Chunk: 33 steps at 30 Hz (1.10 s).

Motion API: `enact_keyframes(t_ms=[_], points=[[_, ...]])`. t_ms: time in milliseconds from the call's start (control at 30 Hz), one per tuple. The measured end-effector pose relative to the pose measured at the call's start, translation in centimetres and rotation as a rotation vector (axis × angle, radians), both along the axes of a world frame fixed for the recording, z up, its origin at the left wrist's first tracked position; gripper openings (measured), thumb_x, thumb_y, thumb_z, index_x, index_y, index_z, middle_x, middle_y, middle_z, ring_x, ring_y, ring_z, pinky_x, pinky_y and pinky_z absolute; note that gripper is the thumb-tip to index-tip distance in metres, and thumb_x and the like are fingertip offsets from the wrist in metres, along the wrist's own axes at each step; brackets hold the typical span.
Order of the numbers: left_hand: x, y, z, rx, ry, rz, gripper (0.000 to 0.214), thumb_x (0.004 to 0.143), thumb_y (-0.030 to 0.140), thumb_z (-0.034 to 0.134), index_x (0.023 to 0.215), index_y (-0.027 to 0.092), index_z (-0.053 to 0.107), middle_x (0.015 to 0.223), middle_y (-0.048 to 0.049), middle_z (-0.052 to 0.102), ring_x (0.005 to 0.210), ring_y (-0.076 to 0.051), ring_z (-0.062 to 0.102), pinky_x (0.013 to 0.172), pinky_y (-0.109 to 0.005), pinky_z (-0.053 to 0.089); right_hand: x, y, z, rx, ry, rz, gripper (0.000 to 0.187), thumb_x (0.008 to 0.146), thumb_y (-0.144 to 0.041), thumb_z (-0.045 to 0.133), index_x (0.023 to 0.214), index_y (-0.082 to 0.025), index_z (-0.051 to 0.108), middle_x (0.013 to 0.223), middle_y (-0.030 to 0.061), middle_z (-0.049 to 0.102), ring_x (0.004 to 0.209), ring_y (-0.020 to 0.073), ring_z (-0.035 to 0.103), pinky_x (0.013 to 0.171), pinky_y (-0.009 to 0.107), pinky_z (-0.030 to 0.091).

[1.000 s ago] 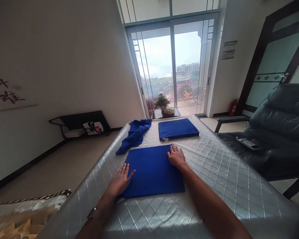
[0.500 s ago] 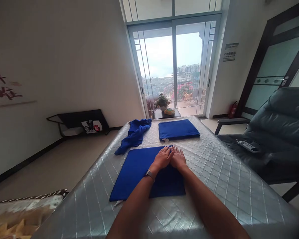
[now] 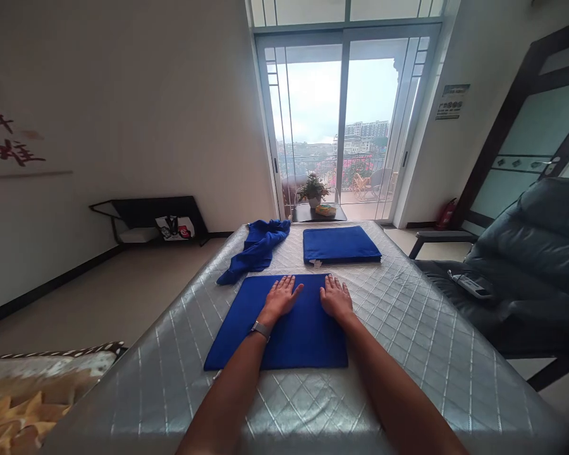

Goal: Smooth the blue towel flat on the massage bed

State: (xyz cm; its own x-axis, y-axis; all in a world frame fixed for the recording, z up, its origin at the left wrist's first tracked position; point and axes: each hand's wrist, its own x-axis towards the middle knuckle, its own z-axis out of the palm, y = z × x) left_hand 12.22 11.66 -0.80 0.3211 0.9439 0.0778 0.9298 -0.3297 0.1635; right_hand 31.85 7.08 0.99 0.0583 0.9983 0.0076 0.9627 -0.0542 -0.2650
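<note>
quilted silver mattress [image 3: 408,354] under both grips | flat folded blue towel [image 3: 284,344] beneath both palms | second folded blue towel [image 3: 340,244] beyond right grip | crumpled blue towel [image 3: 256,249] beyond left grip | left grip [image 3: 279,298], right grip [image 3: 336,298]: spread flat, side by side, clasping nothing

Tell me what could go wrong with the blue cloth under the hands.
The left hand and right hand press flat near the far edge of the flat blue cloth; a push may slide or wrinkle it on the glossy quilted cover.
The crumpled blue cloth lies near the cover's left edge and might slip off.
</note>
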Motion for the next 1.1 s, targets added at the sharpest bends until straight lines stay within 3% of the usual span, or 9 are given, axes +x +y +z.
enact_keyframes(t_ms=[100, 233, 367, 800, 1100], points=[[-3.9, 0.4, -0.2, -0.004, 0.012, 0.078, 0.071, 0.101, 0.06, 0.014, 0.157, 0.019, 0.029, 0.164, -0.0109, 0.024, 0.152, -0.025, 0.02, 0.123, -0.05, 0.017, 0.1, 0.0, 0.0, -0.011, 0.003, 0.0, 0.064, 0.101, -0.038, 0.019, 0.159, -0.011, 0.021, 0.166, 0.004, 0.016, 0.152, 0.0183, 0.013, 0.122, 0.038, 0.002], [-9.5, 0.4, -0.5, 0.006, 0.033, 0.207, 0.074, 0.101, 0.059, 0.017, 0.157, 0.011, 0.028, 0.163, -0.0155, 0.024, 0.151, -0.028, 0.022, 0.122, -0.049, 0.02, 0.1, 0.1, 0.0, -0.021, 0.002, 0.004, 0.064, 0.101, -0.038, 0.018, 0.159, -0.011, 0.02, 0.166, 0.0044, 0.014, 0.153, 0.0182, 0.011, 0.122, 0.039, 0.002], [-12.9, 0.1, -0.9, 0.03, 0.017, 0.261, 0.078, 0.101, 0.06, 0.018, 0.154, 0.004, 0.031, 0.161, -0.0205, 0.026, 0.15, -0.03, 0.025, 0.121, -0.048, 0.023, 0.1, 0.1, 0.1, -0.039, -0.012, 0.005, 0.064, 0.101, -0.038, 0.017, 0.159, -0.011, 0.018, 0.166, 0.0036, 0.013, 0.153, 0.0181, 0.01, 0.123, 0.039, 0.002], [-14.4, -1.8, -0.8, -0.034, -0.021, 0.25, 0.08, 0.101, 0.059, 0.014, 0.153, -0.001, 0.03, 0.16, -0.0235, 0.026, 0.15, -0.03, 0.025, 0.121, -0.048, 0.024, 0.2, 0.4, 0.1, -0.049, -0.082, 0.008, 0.065, 0.101, -0.039, 0.015, 0.16, -0.012, 0.018, 0.167, 0.0039, 0.014, 0.153, 0.0183, 0.011, 0.122, 0.039, 0.005], [-13.4, -2.4, -0.4, 0.087, -0.03, 0.222, 0.08, 0.101, 0.062, 0.014, 0.153, 0.005, 0.035, 0.16, -0.0203, 0.032, 0.15, -0.027, 0.028, 0.123, -0.044, 0.021, -0.5, -1.6, 1.2, 0.002, -0.123, 0.017, 0.063, 0.102, -0.037, 0.016, 0.159, -0.01, 0.021, 0.166, 0.005, 0.017, 0.153, 0.0186, 0.009, 0.122, 0.038, 0.004]])
